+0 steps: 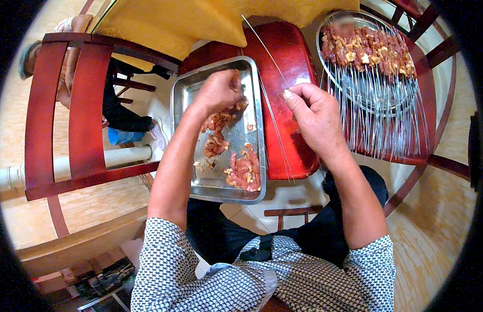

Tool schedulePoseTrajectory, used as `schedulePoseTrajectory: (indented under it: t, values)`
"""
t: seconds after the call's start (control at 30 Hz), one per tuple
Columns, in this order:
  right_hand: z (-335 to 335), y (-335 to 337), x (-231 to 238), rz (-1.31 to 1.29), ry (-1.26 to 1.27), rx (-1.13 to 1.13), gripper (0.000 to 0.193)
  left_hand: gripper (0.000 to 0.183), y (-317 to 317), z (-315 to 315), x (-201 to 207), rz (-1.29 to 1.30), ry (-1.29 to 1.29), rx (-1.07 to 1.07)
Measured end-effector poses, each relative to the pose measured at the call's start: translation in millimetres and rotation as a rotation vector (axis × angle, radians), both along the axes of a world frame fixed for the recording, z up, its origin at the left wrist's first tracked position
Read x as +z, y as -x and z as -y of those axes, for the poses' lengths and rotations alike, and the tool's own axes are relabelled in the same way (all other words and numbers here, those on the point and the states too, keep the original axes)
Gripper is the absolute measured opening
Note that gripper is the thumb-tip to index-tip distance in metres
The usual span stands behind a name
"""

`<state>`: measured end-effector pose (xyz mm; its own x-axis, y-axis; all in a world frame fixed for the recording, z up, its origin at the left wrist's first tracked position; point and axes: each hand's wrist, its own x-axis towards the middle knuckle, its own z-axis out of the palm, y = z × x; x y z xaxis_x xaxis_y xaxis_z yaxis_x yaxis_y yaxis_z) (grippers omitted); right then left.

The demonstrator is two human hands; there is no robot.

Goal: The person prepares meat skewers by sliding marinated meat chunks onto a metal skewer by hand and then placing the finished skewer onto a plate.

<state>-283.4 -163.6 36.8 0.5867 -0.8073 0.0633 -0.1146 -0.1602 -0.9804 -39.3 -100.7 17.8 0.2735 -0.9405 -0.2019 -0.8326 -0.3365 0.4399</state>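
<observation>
My right hand (315,109) pinches a thin metal skewer (266,46) between thumb and index finger. The bare skewer slants up and to the left, over the red seat. Inside a steel tray (261,151), my left hand (220,89) is closed just above a heap of marinated meat pieces (218,125). What its fingers hold, if anything, is hidden beneath the hand. A second clump of paler, pinkish meat (244,169) lies near the tray's front right corner.
Two loose skewers (272,122) lie on the red seat (296,156) beside the tray. Farther right, a round metal platter (368,106) carries several meat-laden skewers (366,49), handles overhanging its near edge. A red chair back (88,112) and another person (67,67) are at left.
</observation>
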Motion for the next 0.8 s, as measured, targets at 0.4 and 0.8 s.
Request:
schedulePoseTrajectory:
  t: [0.4,0.8]
  values:
    - [0,2,-1,-0.008,0.018,-0.014,0.02,0.01,-9,-62,15,-0.861,0.004,0.48]
    - [-4,-3,-2,0.008,0.001,0.01,0.019,0.027,32,-81,22,0.144,0.051,0.02]
